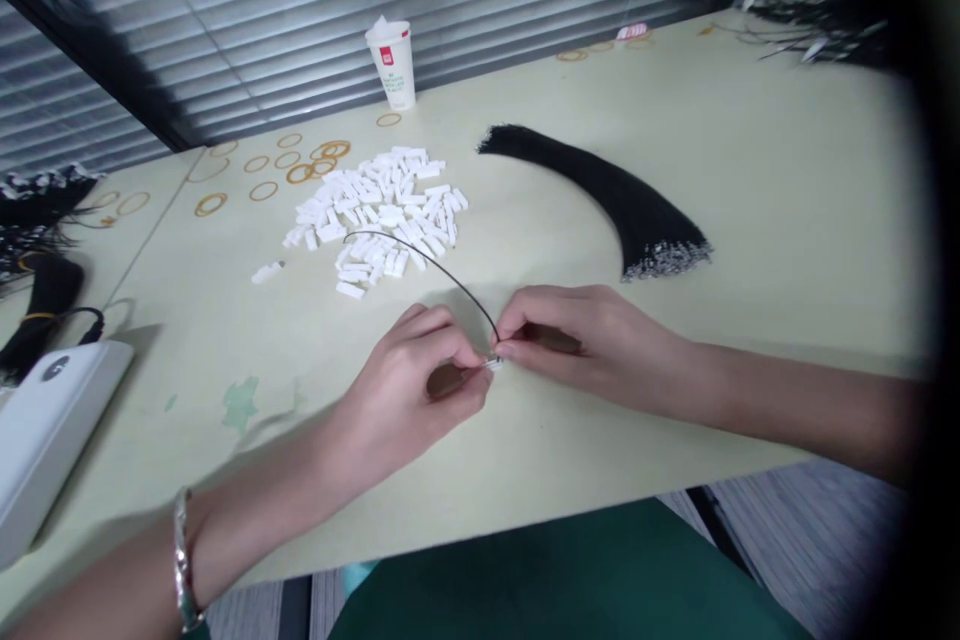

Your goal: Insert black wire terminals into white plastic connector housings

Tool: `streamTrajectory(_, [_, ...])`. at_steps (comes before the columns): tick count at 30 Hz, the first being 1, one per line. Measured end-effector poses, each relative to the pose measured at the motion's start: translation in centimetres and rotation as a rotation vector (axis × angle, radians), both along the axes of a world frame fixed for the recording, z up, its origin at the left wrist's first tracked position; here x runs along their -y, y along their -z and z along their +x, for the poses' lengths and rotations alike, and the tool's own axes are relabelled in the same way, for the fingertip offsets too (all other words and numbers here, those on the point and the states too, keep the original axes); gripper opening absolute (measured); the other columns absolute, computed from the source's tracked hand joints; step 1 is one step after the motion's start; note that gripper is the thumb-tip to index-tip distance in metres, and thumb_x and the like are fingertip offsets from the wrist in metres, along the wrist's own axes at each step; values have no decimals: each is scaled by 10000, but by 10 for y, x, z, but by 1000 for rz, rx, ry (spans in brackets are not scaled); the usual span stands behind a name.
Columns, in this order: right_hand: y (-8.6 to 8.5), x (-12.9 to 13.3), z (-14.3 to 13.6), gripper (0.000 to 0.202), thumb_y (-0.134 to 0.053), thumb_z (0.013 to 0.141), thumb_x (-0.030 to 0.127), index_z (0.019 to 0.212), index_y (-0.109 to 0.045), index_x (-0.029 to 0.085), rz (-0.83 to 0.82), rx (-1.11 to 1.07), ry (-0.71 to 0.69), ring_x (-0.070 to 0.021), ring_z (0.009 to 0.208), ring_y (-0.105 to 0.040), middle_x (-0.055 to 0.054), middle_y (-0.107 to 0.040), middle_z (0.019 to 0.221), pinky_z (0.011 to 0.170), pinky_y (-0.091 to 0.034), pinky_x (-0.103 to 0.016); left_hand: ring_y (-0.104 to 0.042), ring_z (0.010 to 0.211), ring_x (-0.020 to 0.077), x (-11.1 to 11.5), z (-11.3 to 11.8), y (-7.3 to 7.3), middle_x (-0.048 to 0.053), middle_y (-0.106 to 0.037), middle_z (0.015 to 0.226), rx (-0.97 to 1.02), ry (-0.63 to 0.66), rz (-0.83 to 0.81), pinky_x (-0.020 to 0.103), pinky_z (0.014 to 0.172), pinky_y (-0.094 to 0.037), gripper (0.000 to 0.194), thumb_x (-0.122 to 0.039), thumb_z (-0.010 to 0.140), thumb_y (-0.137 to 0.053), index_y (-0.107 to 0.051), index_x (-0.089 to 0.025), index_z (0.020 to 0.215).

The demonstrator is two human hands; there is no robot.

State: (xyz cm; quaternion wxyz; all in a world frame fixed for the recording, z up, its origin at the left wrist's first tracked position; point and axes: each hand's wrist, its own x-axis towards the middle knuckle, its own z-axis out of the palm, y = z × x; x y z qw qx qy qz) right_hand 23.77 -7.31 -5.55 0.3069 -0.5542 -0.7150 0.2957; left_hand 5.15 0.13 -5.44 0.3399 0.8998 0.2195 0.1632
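Between the thumb and forefinger of my left hand is a small white plastic connector housing, mostly covered by the fingertips. My right hand pinches a thin black wire close to its end, right beside the housing. Whether the wire's tip sits inside the housing I cannot tell. From my fingers the wire's free length arcs up and left over a pile of white connector housings. Beyond my right hand lies a thick, curved bundle of black wires with silvery ends.
A paper cup stands by the blinds. Several rubber bands lie at the back left. At the left edge are a white power bank with a cable and more black wires. Another wire heap is at the far right.
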Motion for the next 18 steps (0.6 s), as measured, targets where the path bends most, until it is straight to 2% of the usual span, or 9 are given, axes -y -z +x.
streamTrajectory(3, [-5,-4,14,160,-489,870,342,916,-550,201,-73,-124,44,-101,708,-549,3,-601,812,624,-417,-222,-509,789,158,-1,0,1,34,-550,787,7,11,1,270,642,-461,65,-148,804,-560,-571,-180,748])
streamTrajectory(5, [-10,-5,36,238,-513,846,417,971,-537,216,-71,-89,181,-130,788,-574,-19,-620,900,668,-431,-246,-509,783,157,-1,1,1,33,-552,780,19,13,1,275,652,-459,75,-143,804,-559,-563,-176,737])
streamTrajectory(6, [-13,-4,50,261,-523,832,449,963,-541,224,-52,8,277,-140,784,-572,-25,-623,905,661,-423,-257,-508,779,157,-1,1,1,33,-552,773,24,13,2,276,652,-457,80,-142,804,-558,-559,-175,731])
streamTrajectory(8, [-18,0,80,272,-514,824,483,884,-559,222,8,347,470,-145,712,-536,-38,-619,846,625,-375,-278,-505,776,158,-1,2,1,31,-551,757,28,15,5,275,648,-455,89,-140,805,-552,-551,-174,723])
streamTrajectory(10, [-21,3,107,316,-467,840,503,809,-560,202,10,669,559,-150,656,-487,-61,-610,791,601,-328,-301,-502,777,158,-1,2,2,29,-551,749,30,17,3,273,644,-454,100,-145,810,-545,-543,-173,714])
streamTrajectory(12, [-19,4,126,356,-443,845,519,763,-568,196,-82,792,525,-147,607,-472,-65,-607,730,574,-308,-301,-502,777,156,-1,2,3,28,-552,755,32,15,-4,270,641,-457,103,-150,813,-542,-539,-173,712])
streamTrajectory(15, [-13,1,139,346,-442,847,505,740,-586,208,-205,773,412,-137,567,-498,-47,-611,679,541,-313,-279,-500,768,154,-1,1,4,29,-553,763,32,7,-6,269,634,-459,97,-157,812,-543,-544,-172,716])
streamTrajectory(18, [-13,-3,144,337,-421,864,484,759,-596,216,-227,763,348,-130,575,-520,-50,-622,699,534,-331,-265,-499,763,153,-1,1,4,28,-553,761,34,11,8,275,640,-459,99,-159,813,-540,-551,-171,715])
